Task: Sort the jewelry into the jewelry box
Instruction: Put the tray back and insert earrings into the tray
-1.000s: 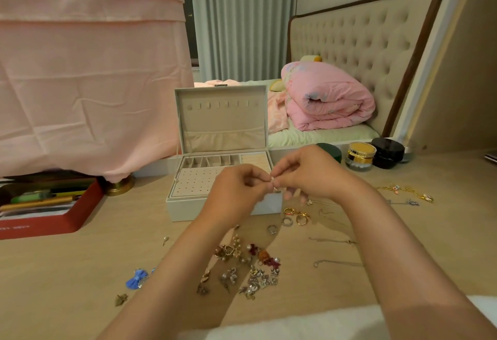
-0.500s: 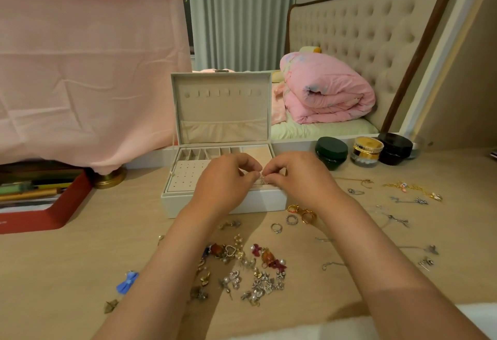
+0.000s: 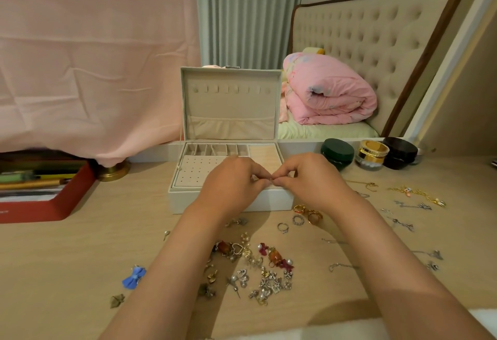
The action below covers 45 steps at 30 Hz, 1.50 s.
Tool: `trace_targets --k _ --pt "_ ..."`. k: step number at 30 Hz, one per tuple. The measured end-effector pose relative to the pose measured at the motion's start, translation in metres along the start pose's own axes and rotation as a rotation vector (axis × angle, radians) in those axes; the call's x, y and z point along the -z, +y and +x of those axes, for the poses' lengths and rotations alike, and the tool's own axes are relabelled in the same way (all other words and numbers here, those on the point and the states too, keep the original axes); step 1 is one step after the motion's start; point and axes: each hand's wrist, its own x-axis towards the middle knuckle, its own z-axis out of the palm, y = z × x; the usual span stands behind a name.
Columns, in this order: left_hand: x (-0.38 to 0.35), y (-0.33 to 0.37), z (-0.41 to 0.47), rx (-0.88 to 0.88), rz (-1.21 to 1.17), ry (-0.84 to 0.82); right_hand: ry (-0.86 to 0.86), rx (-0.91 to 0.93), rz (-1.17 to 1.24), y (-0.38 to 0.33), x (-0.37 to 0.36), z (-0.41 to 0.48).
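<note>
An open white jewelry box [image 3: 188,175] stands on the wooden table, lid upright, with a perforated earring pad and small compartments inside. My left hand [image 3: 231,182] and my right hand [image 3: 309,181] meet over its front edge. Together their fingertips pinch a tiny piece of jewelry [image 3: 271,179], too small to identify. Loose earrings and charms [image 3: 258,267] lie in a heap between my forearms. Several rings [image 3: 301,217] sit just right of the box front. Thin necklaces and pendants [image 3: 414,197] are spread out at the right.
A red tray [image 3: 53,205] of books sits at the left under a pink cloth. Three cosmetic jars [image 3: 371,154] stand behind at the right. A blue bow [image 3: 133,277] and a small leaf charm [image 3: 117,300] lie near the left front. A mirror reflects a bed.
Both hands have moved forward and a little lower, from above the table to over the box's front edge, still pinching the small piece together. The view tilted down slightly.
</note>
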Motion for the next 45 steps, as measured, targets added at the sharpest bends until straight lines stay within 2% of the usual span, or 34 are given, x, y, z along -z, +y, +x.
trace_targets --k 7,9,11,13,16,23,26,29,31,34,37,45 --pt "0.004 0.0 0.0 -0.033 0.066 -0.05 -0.049 0.029 -0.043 -0.01 0.02 -0.006" --pt "0.007 0.0 -0.002 -0.044 0.119 -0.045 -0.199 0.014 -0.046 -0.02 0.03 -0.01" --pt "0.008 -0.001 -0.004 -0.052 0.19 -0.032 -0.419 -0.037 -0.146 -0.03 0.028 -0.017" --pt "0.007 -0.003 -0.006 -0.042 0.217 -0.049 -0.527 -0.082 -0.27 -0.034 0.018 -0.022" --pt "0.004 -0.006 -0.007 0.014 0.208 -0.127 -0.559 -0.124 -0.358 -0.033 0.007 -0.024" --pt "0.007 -0.002 -0.006 0.082 0.197 -0.136 -0.612 -0.095 -0.231 -0.027 0.012 -0.024" --pt "0.01 0.001 -0.005 0.087 0.216 -0.175 -0.526 -0.051 -0.02 -0.03 0.031 -0.022" --pt "0.012 0.007 -0.003 0.095 0.271 -0.223 -0.328 -0.015 0.148 -0.03 0.043 -0.02" --pt "0.015 0.009 -0.003 0.107 0.254 -0.194 -0.198 -0.007 0.192 -0.026 0.039 -0.017" --pt "0.018 0.011 -0.004 0.104 0.047 -0.071 -0.024 0.029 0.097 -0.016 0.022 -0.009" --pt "0.013 0.013 -0.007 0.094 -0.128 0.018 0.066 0.095 -0.033 -0.009 0.006 -0.001" --pt "-0.002 -0.002 -0.003 0.091 -0.081 0.083 0.157 0.267 -0.322 -0.002 -0.015 0.003"
